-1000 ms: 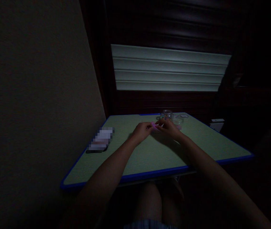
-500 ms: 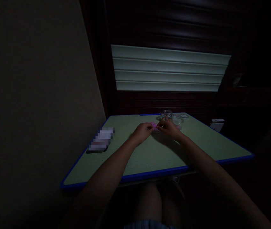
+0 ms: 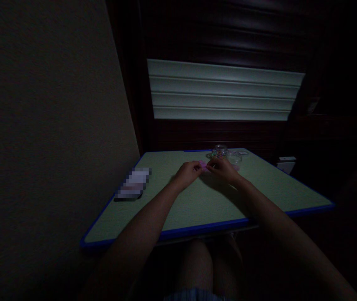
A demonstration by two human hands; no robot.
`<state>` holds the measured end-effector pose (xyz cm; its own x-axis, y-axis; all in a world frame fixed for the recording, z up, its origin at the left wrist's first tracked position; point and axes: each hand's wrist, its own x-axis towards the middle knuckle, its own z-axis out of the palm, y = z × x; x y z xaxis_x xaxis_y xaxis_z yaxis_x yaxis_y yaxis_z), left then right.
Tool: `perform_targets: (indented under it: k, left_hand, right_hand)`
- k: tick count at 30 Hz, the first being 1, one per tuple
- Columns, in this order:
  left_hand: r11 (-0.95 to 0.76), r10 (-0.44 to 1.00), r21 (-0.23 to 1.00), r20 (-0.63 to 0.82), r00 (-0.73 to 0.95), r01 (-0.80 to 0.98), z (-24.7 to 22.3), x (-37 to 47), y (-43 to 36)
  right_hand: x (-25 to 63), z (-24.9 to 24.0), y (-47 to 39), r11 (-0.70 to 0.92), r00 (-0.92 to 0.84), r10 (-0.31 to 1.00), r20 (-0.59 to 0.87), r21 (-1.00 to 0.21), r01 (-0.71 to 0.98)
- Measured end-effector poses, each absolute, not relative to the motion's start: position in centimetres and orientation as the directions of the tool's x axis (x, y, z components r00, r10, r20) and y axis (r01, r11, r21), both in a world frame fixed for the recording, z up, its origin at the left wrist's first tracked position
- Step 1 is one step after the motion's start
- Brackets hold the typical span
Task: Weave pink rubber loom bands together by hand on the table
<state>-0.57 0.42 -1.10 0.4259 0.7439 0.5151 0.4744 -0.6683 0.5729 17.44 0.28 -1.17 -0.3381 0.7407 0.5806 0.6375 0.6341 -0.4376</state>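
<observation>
Over the far middle of the table, my left hand (image 3: 188, 173) pinches a small pink piece (image 3: 203, 165) from its left side. My right hand (image 3: 222, 169) is closed with its fingertips at the right side of the same piece. The light is too dim to make out what kind of thing the pink piece is. Just behind my right hand stands a clear round jar (image 3: 220, 150) with small multicoloured bits inside. A second clear container (image 3: 235, 159) sits to its right, partly covered by that hand.
The pale green table (image 3: 197, 209) has a raised blue edge. At its left lies a blurred-out flat item (image 3: 133, 184). A clear lid-like disc (image 3: 243, 153) lies at the back right. A wall (image 3: 103, 125) rises close on the left, and a slatted shutter (image 3: 222, 92) stands behind.
Both hands stay nearly where they were, still at the pink piece. The picture is slightly darker, and no other thing has visibly moved.
</observation>
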Motion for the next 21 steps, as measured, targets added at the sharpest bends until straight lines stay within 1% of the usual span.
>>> perform_targets:
  k: [2, 4, 7, 10, 14, 16, 21]
  left_hand:
    - [-0.647, 0.762, 0.607, 0.501, 0.409, 0.461, -1.1, -0.5, 0.3]
    - [-0.599, 0.799, 0.668, 0.458, 0.391, 0.442, -1.2, -0.4, 0.1]
    - [-0.440, 0.889, 0.791, 0.317, 0.331, 0.424, -1.2, -0.3, 0.0]
    - [-0.293, 0.939, 0.869, 0.184, 0.291, 0.398, -1.0, -0.2, 0.0]
    - [-0.118, 0.959, 0.922, 0.010, 0.282, 0.368, -0.5, -0.2, -0.1]
    - [-0.043, 0.958, 0.948, -0.050, 0.281, 0.314, -0.3, -0.2, -0.2]
    - [0.012, 0.946, 0.973, -0.085, 0.313, 0.230, -0.2, -0.1, -0.3]
  right_hand:
    - [17.4, -1.2, 0.4, 0.638, -0.337, 0.736, 0.587, -0.438, 0.633]
    - [17.5, -1.3, 0.5, 0.643, -0.333, 0.730, 0.597, -0.434, 0.631]
    - [17.5, -1.2, 0.4, 0.652, -0.335, 0.720, 0.608, -0.427, 0.626]
    - [17.4, -1.0, 0.4, 0.665, -0.350, 0.708, 0.613, -0.412, 0.624]
    - [17.5, -1.0, 0.4, 0.669, -0.353, 0.698, 0.623, -0.391, 0.632]
    - [17.5, -1.0, 0.4, 0.672, -0.352, 0.694, 0.628, -0.391, 0.628]
    - [17.5, -1.0, 0.2, 0.690, -0.372, 0.684, 0.628, -0.389, 0.611]
